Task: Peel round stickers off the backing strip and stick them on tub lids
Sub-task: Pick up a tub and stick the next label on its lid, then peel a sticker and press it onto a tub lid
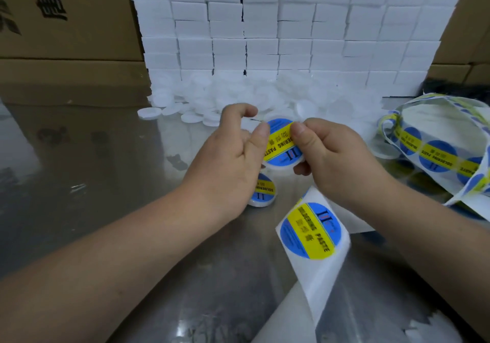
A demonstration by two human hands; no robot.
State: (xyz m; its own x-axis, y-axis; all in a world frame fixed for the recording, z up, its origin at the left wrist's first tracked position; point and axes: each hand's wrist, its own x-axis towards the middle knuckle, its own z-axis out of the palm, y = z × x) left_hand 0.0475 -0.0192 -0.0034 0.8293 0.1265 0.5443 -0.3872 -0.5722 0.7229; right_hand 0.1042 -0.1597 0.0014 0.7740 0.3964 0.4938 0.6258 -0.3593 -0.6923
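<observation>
Both hands hold one white tub lid (pixel 285 163) above the table; a round blue and yellow sticker (pixel 279 143) covers its top. My left hand (pixel 233 157) grips the lid's left edge, thumb on the sticker. My right hand (pixel 334 157) grips the right edge, thumb pressing the sticker's top. A second stickered lid (pixel 263 190) lies on the table below my left hand. The white backing strip (pixel 318 268) runs under my right wrist toward me, with a sticker (pixel 310 231) on it.
A heap of bare white lids (pixel 238 98) lies at the back of the shiny metal table (pixel 106 157), before a wall of stacked white boxes (pixel 278 24). Cardboard cartons (pixel 66 24) stand at left. A loose tangle of sticker strip (pixel 434 154) lies at right.
</observation>
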